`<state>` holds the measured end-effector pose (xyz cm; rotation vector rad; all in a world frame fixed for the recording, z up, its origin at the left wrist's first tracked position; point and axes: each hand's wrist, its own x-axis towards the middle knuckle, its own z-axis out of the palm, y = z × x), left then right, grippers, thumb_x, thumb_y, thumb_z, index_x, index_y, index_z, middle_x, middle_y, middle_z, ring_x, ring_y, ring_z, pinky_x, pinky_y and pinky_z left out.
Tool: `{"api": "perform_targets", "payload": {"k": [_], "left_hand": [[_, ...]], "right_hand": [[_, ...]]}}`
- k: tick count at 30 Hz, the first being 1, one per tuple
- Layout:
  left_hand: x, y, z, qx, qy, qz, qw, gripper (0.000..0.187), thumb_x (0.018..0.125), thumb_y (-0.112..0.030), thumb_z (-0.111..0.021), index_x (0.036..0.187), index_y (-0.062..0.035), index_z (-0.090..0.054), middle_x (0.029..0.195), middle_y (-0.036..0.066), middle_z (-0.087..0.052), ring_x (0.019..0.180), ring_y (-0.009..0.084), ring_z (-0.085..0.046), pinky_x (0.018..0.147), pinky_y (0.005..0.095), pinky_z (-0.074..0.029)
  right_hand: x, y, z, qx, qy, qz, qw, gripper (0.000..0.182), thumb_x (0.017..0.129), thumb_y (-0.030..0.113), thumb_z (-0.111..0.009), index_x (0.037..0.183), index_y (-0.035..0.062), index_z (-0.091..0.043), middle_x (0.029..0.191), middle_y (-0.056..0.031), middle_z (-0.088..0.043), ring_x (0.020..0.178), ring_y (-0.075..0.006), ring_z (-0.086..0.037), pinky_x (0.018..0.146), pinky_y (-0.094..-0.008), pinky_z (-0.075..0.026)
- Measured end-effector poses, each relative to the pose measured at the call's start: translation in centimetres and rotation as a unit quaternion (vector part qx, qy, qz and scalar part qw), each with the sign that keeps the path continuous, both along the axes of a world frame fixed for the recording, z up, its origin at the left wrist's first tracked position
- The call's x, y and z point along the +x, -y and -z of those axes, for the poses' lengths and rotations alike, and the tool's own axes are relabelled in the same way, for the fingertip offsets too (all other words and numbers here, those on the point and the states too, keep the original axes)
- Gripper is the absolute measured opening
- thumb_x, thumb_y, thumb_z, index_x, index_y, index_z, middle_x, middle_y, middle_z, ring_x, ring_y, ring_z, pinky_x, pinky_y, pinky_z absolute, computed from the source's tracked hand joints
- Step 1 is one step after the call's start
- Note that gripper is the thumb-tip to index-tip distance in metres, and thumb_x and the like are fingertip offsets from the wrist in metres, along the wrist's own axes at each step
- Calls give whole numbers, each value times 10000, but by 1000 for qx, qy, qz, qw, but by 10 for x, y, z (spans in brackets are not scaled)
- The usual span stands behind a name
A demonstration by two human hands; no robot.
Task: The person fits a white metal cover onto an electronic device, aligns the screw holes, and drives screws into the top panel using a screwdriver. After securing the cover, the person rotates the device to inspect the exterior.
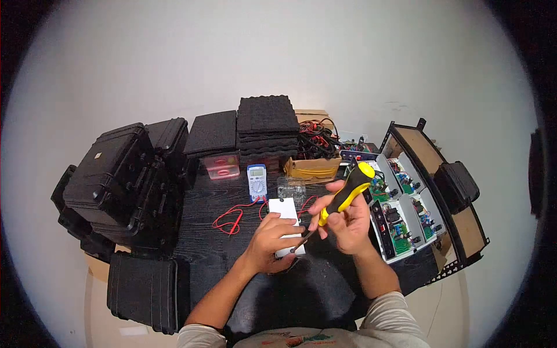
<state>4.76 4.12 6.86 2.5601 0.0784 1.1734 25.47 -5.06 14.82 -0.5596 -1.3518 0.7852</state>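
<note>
A white rectangular case (281,207) lies on the black table in front of me. My left hand (271,240) rests over its left side, fingers spread across it and holding it against the table. In my right hand (350,225) is a yellow and black screwdriver (350,190), its handle tilted up to the right. The shaft slants down to the left, and its tip is at the case's lower end, near my left thumb. A blue and white multimeter (257,182) lies beyond the case, with red leads (236,216) beside it.
Black hard cases (110,174) are stacked at the left. Black foam sheets (267,119) sit behind the multimeter, next to a cardboard box (313,169) of cables. Opened white housings with circuit boards (400,229) stand at the right, beside a black metal-framed shelf (464,223).
</note>
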Motion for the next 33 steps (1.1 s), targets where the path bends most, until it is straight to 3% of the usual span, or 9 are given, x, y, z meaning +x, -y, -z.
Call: {"api": "perform_targets", "payload": {"k": [7, 11, 16, 20, 21, 24, 27, 30, 33], "left_hand": [[1, 4, -3, -4, 8, -8, 1000, 455, 711, -191, -806, 1165, -164, -782, 1281, 73, -731, 1227, 339, -652, 1053, 576, -431], [0, 4, -6, -5, 0, -12, 1000, 458, 702, -193, -811, 1158, -164, -776, 1272, 76, -733, 1217, 329, -658, 1049, 566, -435], [0, 2, -16, -14, 8, 12, 1000, 502, 665, -174, -825, 1160, -145, -750, 1202, 76, -720, 1196, 315, -652, 1030, 529, -442], [-3, 8, -36, -3, -67, 3, 998, 543, 637, -180, -853, 1164, -134, -731, 1188, 65, -680, 1191, 301, -625, 1035, 498, -425], [-2, 7, -35, 2, -71, 4, 997, 547, 634, -184, -859, 1163, -134, -727, 1194, 63, -673, 1188, 299, -619, 1038, 492, -420], [0, 4, -30, 2, -73, 9, 997, 539, 639, -203, -881, 1150, -134, -723, 1203, 57, -672, 1228, 300, -609, 1065, 510, -402], [0, 6, -31, 21, -72, -5, 997, 583, 635, -184, -891, 1184, -122, -705, 1200, 50, -694, 1234, 319, -618, 1082, 562, -388], [-1, 6, -31, 9, -103, -12, 995, 534, 688, -212, -891, 1184, -132, -711, 1225, 34, -692, 1332, 305, -579, 1118, 600, -354], [-3, 7, -34, -11, -116, 1, 993, 502, 724, -232, -892, 1185, -140, -716, 1239, 30, -685, 1374, 292, -562, 1128, 604, -346]], "right_hand": [[1, 9, 11, 15, -33, -15, 999, 531, 938, 134, -818, 1274, 81, -411, 1079, -219, -697, 852, -276, -759, 572, -291, -594], [1, 9, 12, 49, -18, -49, 997, 531, 927, 132, -829, 1281, 62, -440, 1096, -225, -695, 857, -281, -759, 624, -316, -623], [3, 22, 1, -74, -47, -70, 994, 506, 909, 151, -851, 1268, -2, -528, 1181, -250, -686, 913, -305, -770, 700, -341, -649], [0, 20, -5, -101, -57, -54, 992, 519, 882, 165, -877, 1250, -6, -553, 1203, -249, -689, 953, -330, -775, 745, -379, -663], [6, 18, -5, -106, 3, -45, 993, 517, 875, 126, -875, 1255, 5, -545, 1179, -242, -698, 933, -332, -777, 754, -399, -666], [4, 3, 5, 13, -5, -65, 998, 475, 886, 85, -849, 1264, -8, -576, 1168, -231, -706, 909, -328, -773, 747, -390, -664], [0, 14, -1, -111, -75, -70, 988, 405, 904, 75, -823, 1228, -10, -595, 1184, -244, -702, 889, -321, -768, 736, -387, -660], [14, 13, -9, -100, 0, -152, 983, 406, 958, 30, -751, 1318, -42, -579, 1273, -214, -679, 1013, -248, -745, 835, -368, -639], [14, 13, -14, -103, -2, -148, 984, 410, 972, 9, -722, 1346, -42, -560, 1301, -221, -666, 1062, -245, -743, 843, -340, -646]]}}
